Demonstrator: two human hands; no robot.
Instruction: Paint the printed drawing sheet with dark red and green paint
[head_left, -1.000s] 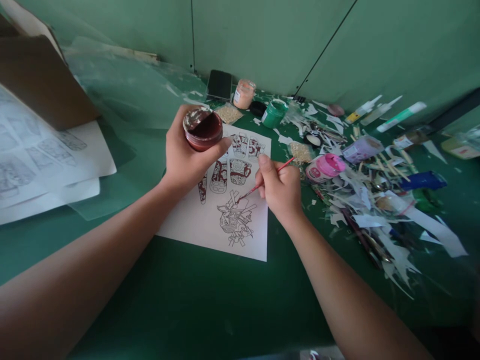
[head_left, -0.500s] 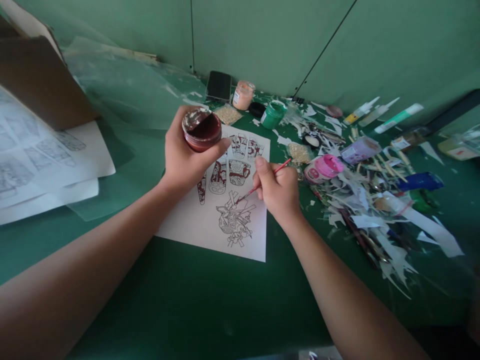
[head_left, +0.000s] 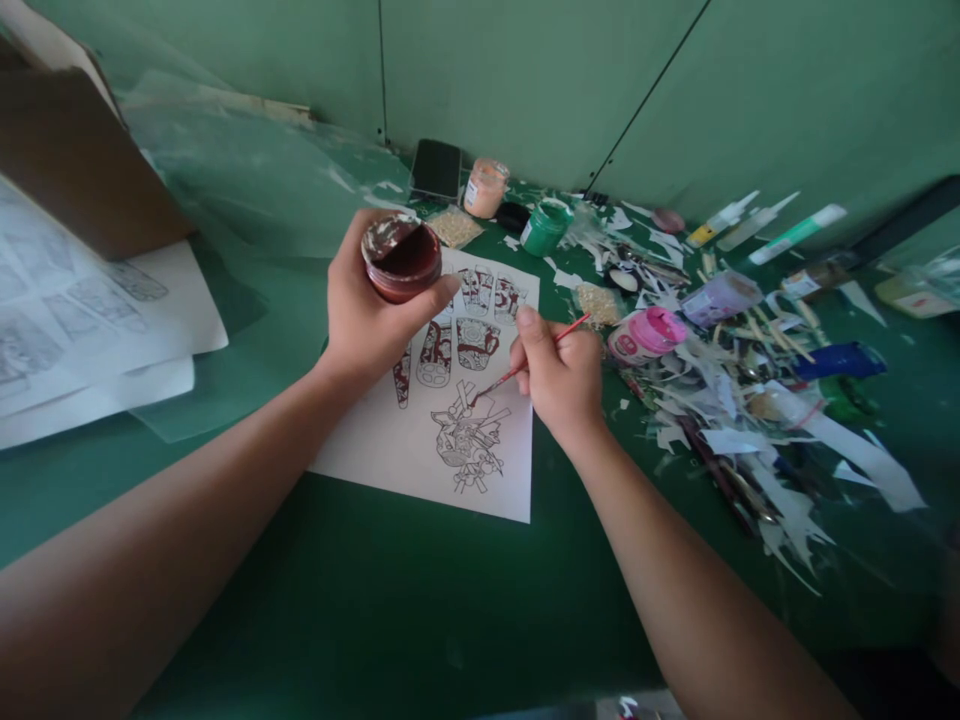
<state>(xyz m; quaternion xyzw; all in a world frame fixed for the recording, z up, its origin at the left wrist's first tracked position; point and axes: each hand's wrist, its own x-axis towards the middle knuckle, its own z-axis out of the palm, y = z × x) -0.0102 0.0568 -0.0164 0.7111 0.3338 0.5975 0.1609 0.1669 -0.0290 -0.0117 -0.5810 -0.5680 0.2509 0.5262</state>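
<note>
My left hand (head_left: 375, 320) is wrapped round an open jar of dark red paint (head_left: 405, 285), tilted so its paint-smeared mouth faces me, above the sheet's upper left. In my right hand (head_left: 559, 375) a thin red paintbrush (head_left: 504, 378) is pinched between thumb and fingers. Its tip reaches the upper part of a line drawing of a bundled cluster (head_left: 469, 445). That drawing is on a white sheet (head_left: 375, 460), which also bears cup-like and tapered shapes, some filled with dark red. My left hand and the jar hide part of the sheet's top left.
Pink (head_left: 645, 335), lilac (head_left: 720, 298), green (head_left: 547, 228) and peach (head_left: 486, 188) paint jars stand to the right and back. Paper scraps (head_left: 720, 400) and tools litter the right side. A cardboard box (head_left: 90, 170) and printed sheets (head_left: 165, 305) are at left.
My right hand has shifted slightly to the right with the paintbrush, whose handle leans a little differently. My left hand still holds the jar, nearly unmoved.
</note>
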